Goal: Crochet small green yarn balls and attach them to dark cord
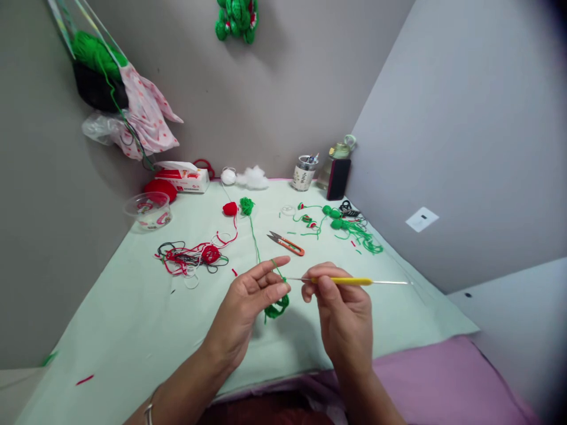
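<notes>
Farthest off to the left of the person's hands, from where I stand, a bundle of green yarn [95, 53] hangs in a holder against the wall. Below it, nearer the left hand, sits a clear plastic tub [156, 221]. Then comes a tangle of red, black and white yarn [177, 258], just to the left of that same hand, and beyond the fingertips a red ball [230, 208] and a small green ball [247, 205] lie side by side.

A strand runs from the green ball to the left hand [250, 295], which pinches a green crochet piece [277, 307] by its upper edge — the piece dangles below the thumb, with yarn looped over the raised index finger. Orange snips [287, 244] lie beyond and between the two hands. The right hand [343, 307] grips a yellow-handled hook [354, 281] — its thin tip reaches across to the stitches at the left thumb. Beyond the right hand a dark phone [339, 179] leans upright, and nearer, to its right, green crocheted bits [337, 224] trail loose strands.
</notes>
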Demonstrator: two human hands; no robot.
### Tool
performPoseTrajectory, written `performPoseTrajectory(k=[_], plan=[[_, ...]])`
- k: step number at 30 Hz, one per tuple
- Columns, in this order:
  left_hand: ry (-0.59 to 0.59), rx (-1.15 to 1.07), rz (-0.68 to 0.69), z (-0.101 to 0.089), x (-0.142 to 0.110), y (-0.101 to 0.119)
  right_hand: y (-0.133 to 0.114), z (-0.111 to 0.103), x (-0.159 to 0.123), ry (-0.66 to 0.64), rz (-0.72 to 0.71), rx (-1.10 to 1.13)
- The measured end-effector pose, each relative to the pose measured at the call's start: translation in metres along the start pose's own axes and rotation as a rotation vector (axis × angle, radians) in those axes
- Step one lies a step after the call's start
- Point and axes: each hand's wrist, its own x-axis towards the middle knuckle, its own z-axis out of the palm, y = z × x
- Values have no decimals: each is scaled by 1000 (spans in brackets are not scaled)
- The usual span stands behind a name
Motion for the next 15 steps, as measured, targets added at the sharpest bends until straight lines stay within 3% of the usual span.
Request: performPoseTrajectory(k=[5, 11, 15], plan=[[-49, -33, -47, -6, -2, 2, -4, -4, 5, 20, 9, 26], [-6, 26, 12, -1, -2, -1, -3, 2, 3, 27, 101, 125], [-42, -28, 45, 2, 0, -4, -2, 8, -1, -107, 12, -22]])
